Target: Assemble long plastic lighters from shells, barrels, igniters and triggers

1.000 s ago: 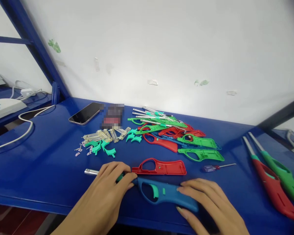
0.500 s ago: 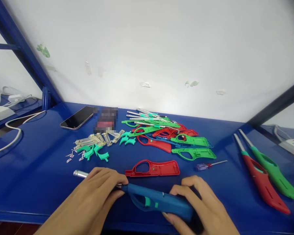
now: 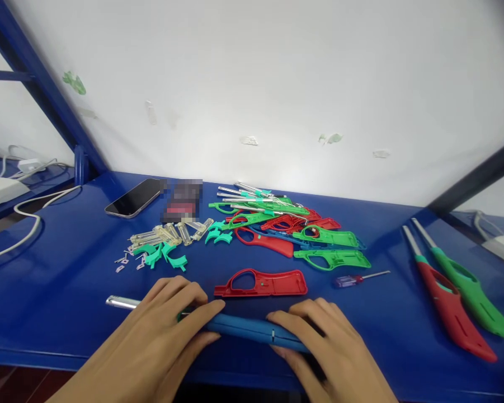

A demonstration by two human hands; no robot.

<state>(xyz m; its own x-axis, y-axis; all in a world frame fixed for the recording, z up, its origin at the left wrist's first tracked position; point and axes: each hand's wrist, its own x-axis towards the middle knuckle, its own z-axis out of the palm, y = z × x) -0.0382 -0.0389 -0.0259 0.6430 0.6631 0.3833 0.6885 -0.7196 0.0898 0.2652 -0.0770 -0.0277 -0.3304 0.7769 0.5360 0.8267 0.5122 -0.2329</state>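
A blue long-nosed gas lighter [image 3: 247, 329] lies level between my hands near the table's front edge, its narrow seam side facing up. My left hand [image 3: 172, 330] wraps round the neck end, and the lighter's metal tube [image 3: 122, 303] sticks out to the left of it. At the handle end, my right hand [image 3: 323, 341] grips with thumb below and fingers on top. The trigger loop is out of sight in this pose. Just beyond the lighter lies a red half-shell [image 3: 283, 283], inner side up.
Behind are piled green half-shells [image 3: 333, 259] and metal tubes [image 3: 252, 200], with clear fuel tanks [image 3: 184, 234] and teal triggers [image 3: 175, 258] to their left. A screwdriver [image 3: 349, 281], a red lighter [image 3: 453, 313] and a green lighter [image 3: 474, 291] lie right. A phone [image 3: 135, 198] rests back left.
The blue lighter has been rolled so its seam edge faces up instead of its broad side. My right hand has slid slightly left along the handle; the tube end has shifted left.
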